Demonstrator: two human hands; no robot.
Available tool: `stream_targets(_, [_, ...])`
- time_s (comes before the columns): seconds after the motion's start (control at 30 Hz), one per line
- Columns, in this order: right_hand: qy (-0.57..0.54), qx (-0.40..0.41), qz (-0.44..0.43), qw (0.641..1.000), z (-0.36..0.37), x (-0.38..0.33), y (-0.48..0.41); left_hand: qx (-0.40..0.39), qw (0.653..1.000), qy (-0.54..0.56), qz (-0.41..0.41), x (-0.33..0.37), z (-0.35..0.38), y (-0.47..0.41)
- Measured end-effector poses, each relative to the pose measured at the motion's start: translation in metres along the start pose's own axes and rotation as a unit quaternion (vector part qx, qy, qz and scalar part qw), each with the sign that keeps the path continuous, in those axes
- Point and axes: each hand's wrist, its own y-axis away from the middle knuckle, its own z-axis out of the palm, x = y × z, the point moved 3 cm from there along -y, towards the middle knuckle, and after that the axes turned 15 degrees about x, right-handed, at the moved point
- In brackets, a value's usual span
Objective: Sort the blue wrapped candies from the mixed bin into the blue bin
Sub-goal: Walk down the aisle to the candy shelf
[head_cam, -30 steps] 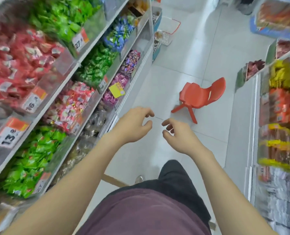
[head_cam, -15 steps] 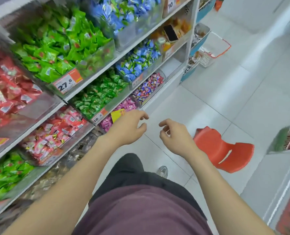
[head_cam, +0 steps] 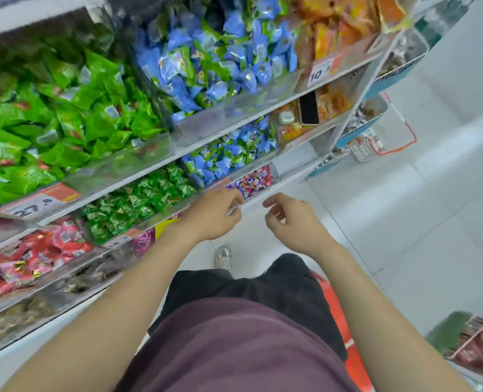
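Status from my remote station: I judge the sort not visibly begun, or between picks.

Left hand (head_cam: 215, 215): raised at the front lip of the lower shelf, fingers curled inward. A pale glint shows at the fingertips; I cannot tell whether it is a wrapper pinched there or the shelf edge behind, so the grip is undetermined.

Right hand (head_cam: 295, 224): just beside the left, over the floor, fingers loosely curled round nothing. Empty.

Blue wrapped candies (head_cam: 212, 60): they fill the upper bin (head_cam: 234, 108) on the higher shelf, with green wrappers scattered among them. A second batch lies in the lower bin (head_cam: 232, 157), one shelf down, also mixed with green. Either could be the mixed source; I cannot tell which is the destination.

A tray of small multicoloured sweets (head_cam: 253, 179) sits nearest the hands, and green candies (head_cam: 65, 114) fill the bins to the left.

Remaining, in my judgement: effectively the whole job. Neither hand is inside a bin, and stray colours show in both blue batches. The picture is motion-blurred, which limits finer checks.
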Motion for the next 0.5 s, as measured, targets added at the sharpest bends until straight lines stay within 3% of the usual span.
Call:
stream_targets(0.13, [0.024, -0.045, -0.024, 0.998, -0.021, 0.030, -0.058, -0.018, 0.999, -0.008, -0.039, 0.012, 0.018, -0.043])
stream_targets(0.3, [0.047, -0.112, -0.119, 0.985, -0.030, 0.067, -0.141, 0.040, 0.989, 0.037, -0.136, 0.019, 0.046, -0.080])
stream_targets(0.5, [0.075, -0.255, -0.230, 0.936, -0.051, 0.123, -0.203, 0.142, 0.948, 0.078, -0.274, 0.049, 0.093, -0.100])
